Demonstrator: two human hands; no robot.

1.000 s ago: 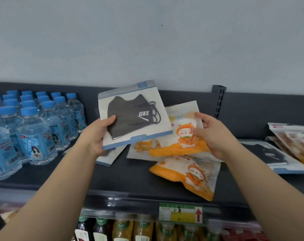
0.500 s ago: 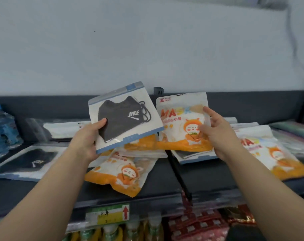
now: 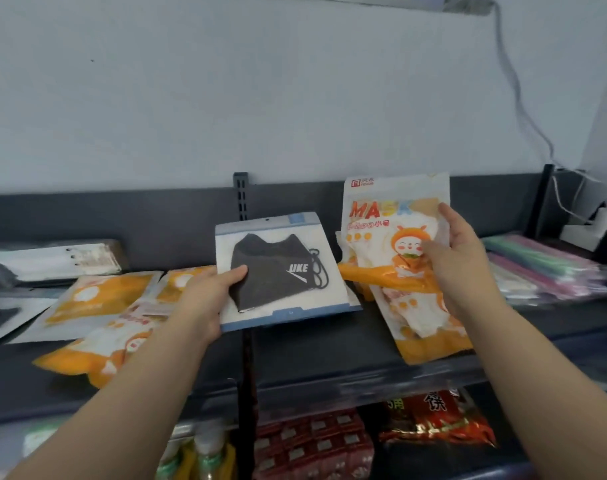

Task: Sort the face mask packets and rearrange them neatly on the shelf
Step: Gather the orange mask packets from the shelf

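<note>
Two packets: black-mask packet, orange packet.

Mid-frame, the clear, blue-edged flat packet with a black cloth mask reads "UKE" in white. At right, the white-and-orange cartoon plastic packet says "MASK"; smaller print beneath is illegible.
</note>
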